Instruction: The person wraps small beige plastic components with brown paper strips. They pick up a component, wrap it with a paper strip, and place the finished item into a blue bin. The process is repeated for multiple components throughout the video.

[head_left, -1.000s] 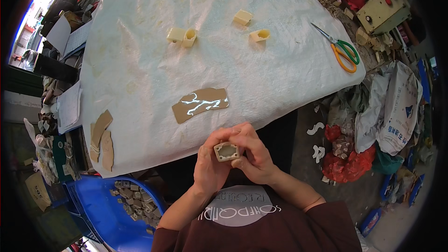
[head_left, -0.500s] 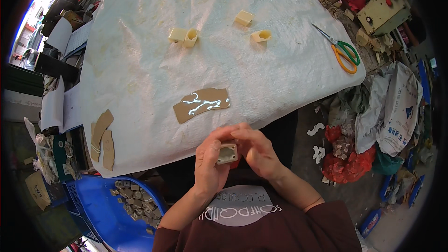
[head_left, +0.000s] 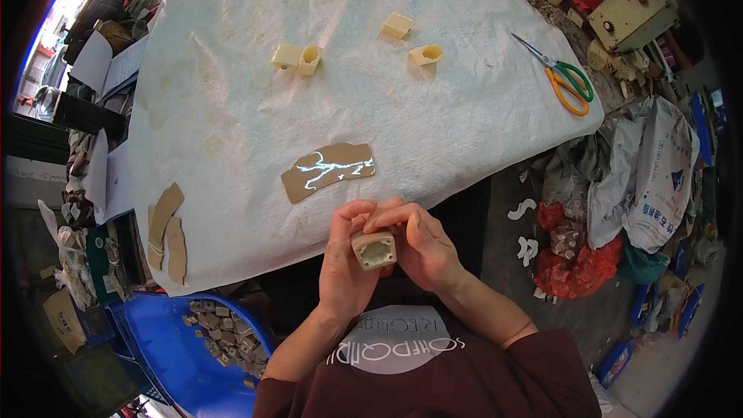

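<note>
A hollow beige plastic block (head_left: 374, 252) is held in front of my chest, just off the table's near edge. Its open end, with small holes at the corners, faces up toward me. My left hand (head_left: 340, 251) grips it from the left with bent fingers. From the other side, my right hand (head_left: 430, 246) closes on its far end, and the fingertips of both hands meet there. Just beyond my hands, a brown cardboard piece (head_left: 329, 170) with shiny wet-looking streaks lies on the white sheet (head_left: 232, 131).
Several cream blocks, one a hollow piece (head_left: 426, 55), stand farther back. Scissors (head_left: 569, 81) lie at the right, cardboard strips (head_left: 165, 220) at the left. A blue bin (head_left: 166, 333) of small grey-beige parts sits lower left. Bags (head_left: 658, 178) fill the right floor.
The block has turned and tilted between my hands, so more of its open end and side shows. My right fingers have closed in toward it. The whole view has shifted slightly.
</note>
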Motion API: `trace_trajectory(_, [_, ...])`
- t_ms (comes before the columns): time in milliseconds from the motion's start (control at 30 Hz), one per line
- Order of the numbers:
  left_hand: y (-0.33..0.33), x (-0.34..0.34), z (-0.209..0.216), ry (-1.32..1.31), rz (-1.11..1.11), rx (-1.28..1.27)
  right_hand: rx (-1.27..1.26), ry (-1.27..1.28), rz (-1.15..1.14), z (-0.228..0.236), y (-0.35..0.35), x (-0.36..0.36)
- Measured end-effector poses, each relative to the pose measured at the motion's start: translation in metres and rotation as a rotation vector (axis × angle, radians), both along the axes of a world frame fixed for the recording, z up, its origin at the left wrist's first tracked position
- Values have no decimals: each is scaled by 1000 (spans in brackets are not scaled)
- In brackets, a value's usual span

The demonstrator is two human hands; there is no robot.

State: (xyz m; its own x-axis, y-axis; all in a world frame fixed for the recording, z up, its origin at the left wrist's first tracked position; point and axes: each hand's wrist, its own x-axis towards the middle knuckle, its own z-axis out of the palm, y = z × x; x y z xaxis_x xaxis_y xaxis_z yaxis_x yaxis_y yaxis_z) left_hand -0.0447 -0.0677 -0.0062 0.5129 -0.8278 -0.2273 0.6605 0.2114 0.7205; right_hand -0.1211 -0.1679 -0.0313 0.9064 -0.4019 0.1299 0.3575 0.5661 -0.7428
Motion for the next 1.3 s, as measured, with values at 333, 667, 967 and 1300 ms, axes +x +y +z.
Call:
trace_trajectory(333, [11,20,-7,-201,-66,-6,-1197,110,-240,42,-16,0])
trace_trajectory(667, [0,10,5,-906,7,233,-281,278,-224,19,-10,2])
trace_trajectory(967, [-7,2,-8,-290,-11,32,-153,339,-88,15,-6,-10])
trace_trajectory(1300, [-6,4,-6,-40,-50,-72,-277,120,-226,1,0,-3])
